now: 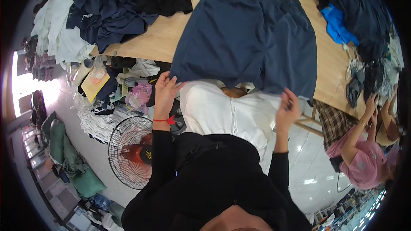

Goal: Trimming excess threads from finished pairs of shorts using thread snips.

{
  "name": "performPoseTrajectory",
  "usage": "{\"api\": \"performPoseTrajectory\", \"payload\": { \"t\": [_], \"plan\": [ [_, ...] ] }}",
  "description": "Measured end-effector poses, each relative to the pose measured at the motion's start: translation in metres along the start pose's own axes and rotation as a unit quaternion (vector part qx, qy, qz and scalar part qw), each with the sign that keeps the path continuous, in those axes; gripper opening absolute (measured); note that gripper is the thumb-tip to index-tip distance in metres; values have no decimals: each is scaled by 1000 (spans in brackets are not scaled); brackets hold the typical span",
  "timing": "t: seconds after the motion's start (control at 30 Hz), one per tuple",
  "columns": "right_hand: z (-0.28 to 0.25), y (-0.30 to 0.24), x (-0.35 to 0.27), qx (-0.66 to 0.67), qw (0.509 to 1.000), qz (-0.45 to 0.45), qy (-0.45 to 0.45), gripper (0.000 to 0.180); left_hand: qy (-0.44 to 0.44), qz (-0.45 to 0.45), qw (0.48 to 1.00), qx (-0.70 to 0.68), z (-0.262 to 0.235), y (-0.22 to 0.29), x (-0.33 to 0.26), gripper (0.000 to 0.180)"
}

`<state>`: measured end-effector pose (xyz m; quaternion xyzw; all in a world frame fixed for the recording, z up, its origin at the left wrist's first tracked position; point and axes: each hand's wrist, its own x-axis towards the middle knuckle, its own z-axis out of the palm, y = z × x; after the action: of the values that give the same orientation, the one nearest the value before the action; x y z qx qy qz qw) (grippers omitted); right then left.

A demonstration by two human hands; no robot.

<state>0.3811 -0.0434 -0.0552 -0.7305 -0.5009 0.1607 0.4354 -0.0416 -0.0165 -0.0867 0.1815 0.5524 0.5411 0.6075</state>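
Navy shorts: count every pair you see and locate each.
1 clearly recognisable: the navy shorts spread on the table, hem between left hand and right hand. Others may be hidden in the upper-left garment pile.

Bright light floods from a blown-out opening (pixel 21 79) at middle left. Reflections spot the glossy floor (pixel 306 162), lower right. Fisheye curvature bends the edges into black corners.

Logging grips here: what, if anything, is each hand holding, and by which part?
The left hand pinches the navy shorts at their left hem corner. The right hand is by the other leg's hem; whether it grips anything cannot be told.
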Motion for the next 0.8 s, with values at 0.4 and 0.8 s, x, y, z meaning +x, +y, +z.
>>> {"api": "performPoseTrajectory", "payload": {
  "t": [0.4,0.8],
  "plan": [
    [77,-25,-24,247,903,101,-336,18,-47,132,961,237,5,22,3,40],
    [22,-70,74,284,947,151,-5,17,16,184,961,204,95,64,27,26]
  ]
}}
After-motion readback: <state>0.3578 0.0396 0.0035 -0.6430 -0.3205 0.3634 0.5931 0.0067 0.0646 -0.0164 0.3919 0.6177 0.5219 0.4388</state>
